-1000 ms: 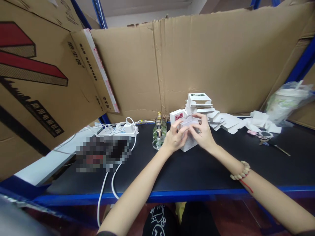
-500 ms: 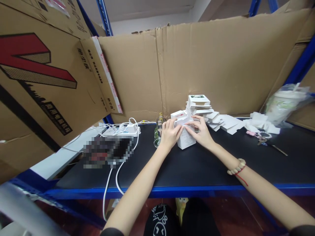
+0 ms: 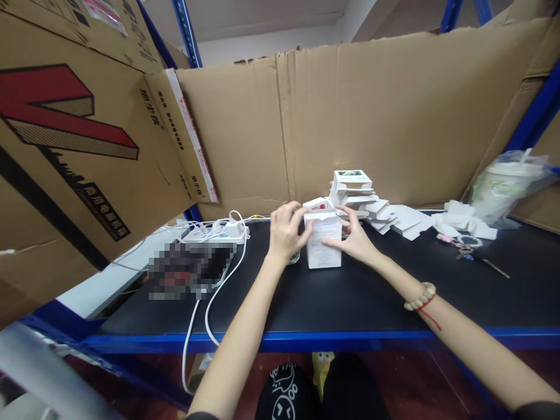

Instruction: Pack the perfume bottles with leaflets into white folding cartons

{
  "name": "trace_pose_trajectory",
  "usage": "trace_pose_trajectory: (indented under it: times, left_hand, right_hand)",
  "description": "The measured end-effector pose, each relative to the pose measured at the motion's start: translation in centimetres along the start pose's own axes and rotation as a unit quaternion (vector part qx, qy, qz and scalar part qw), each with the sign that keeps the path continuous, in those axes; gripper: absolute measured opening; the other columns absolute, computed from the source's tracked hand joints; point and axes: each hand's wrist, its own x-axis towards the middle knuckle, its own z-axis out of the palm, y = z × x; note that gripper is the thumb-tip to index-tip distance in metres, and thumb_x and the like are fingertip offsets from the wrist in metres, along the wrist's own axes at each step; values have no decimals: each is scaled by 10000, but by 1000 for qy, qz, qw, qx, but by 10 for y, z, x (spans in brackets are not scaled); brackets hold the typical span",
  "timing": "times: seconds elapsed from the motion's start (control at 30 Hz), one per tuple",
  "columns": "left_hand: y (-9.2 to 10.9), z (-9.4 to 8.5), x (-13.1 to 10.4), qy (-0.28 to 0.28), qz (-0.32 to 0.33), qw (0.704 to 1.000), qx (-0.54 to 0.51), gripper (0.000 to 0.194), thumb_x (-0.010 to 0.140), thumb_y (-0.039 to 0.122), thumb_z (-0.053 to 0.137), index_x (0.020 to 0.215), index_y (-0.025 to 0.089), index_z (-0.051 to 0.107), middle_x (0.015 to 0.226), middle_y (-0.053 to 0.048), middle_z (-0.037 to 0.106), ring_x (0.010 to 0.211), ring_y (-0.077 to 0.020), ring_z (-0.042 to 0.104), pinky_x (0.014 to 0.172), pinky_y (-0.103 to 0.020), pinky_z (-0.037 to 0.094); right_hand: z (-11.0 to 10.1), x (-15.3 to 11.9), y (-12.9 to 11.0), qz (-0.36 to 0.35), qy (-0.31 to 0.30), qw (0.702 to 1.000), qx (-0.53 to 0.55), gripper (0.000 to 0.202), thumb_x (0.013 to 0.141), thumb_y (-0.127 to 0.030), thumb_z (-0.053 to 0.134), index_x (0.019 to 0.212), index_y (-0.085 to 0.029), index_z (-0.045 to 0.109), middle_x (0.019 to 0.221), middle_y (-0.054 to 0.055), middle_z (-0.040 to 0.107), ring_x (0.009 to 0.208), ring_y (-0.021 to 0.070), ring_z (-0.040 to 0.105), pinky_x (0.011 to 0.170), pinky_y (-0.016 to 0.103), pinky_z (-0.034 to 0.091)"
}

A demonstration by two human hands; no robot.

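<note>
A small white cardboard box [image 3: 324, 254] with fine print on its front stands upright on the black table, its upper edge uneven. My right hand [image 3: 357, 240] grips its right side, thumb across the front and fingers behind. At the upper left edge, my left hand [image 3: 286, 232] has curled fingers and its thumb against the box. A clear glass base [image 3: 294, 258] shows below my left hand; the rest of that glass thing is hidden. Just behind stands another white box [image 3: 317, 204] with a red mark.
A stack of white boxes [image 3: 352, 182] and flattened white cartons [image 3: 409, 220] lie behind right. Farther right are crumpled white pieces [image 3: 466, 219], keys [image 3: 468, 251] and a bagged cup [image 3: 499, 186]. Leftward are a power strip [image 3: 219, 234], a cable [image 3: 214, 297] and a blurred-out item [image 3: 188, 268].
The white box has turned so that its printed front faces me squarely. My left hand has shifted left to the box's edge, now covering the glass bottles. My right thumb has moved lower.
</note>
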Motion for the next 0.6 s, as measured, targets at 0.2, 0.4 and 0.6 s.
trace_pose_trajectory:
  times: [0.2,0.4,0.6]
  left_hand:
    - [-21,-16,6,-43,-342,935,-84,280,817,302,429,586,176,525,633,1,509,580,-111,487,588,-223,380]
    - [-13,-22,4,-184,-365,913,-2,404,836,320,380,477,184,507,558,-5,524,565,-126,487,543,-233,285]
    - [-4,-18,4,-307,-344,885,62,430,835,339,392,461,181,534,544,-31,588,589,-155,543,503,-241,194]
  right_hand:
    - [4,-2,-3,107,-65,987,98,401,599,-512,671,839,-199,595,762,46,669,762,214,632,738,392,512]
    - [-1,5,0,265,-201,913,235,424,793,-499,385,965,-203,635,545,-15,494,404,114,401,438,297,432]
    - [-6,5,-9,251,-197,914,249,472,793,-506,310,902,-199,652,484,-52,317,371,80,225,356,208,288]
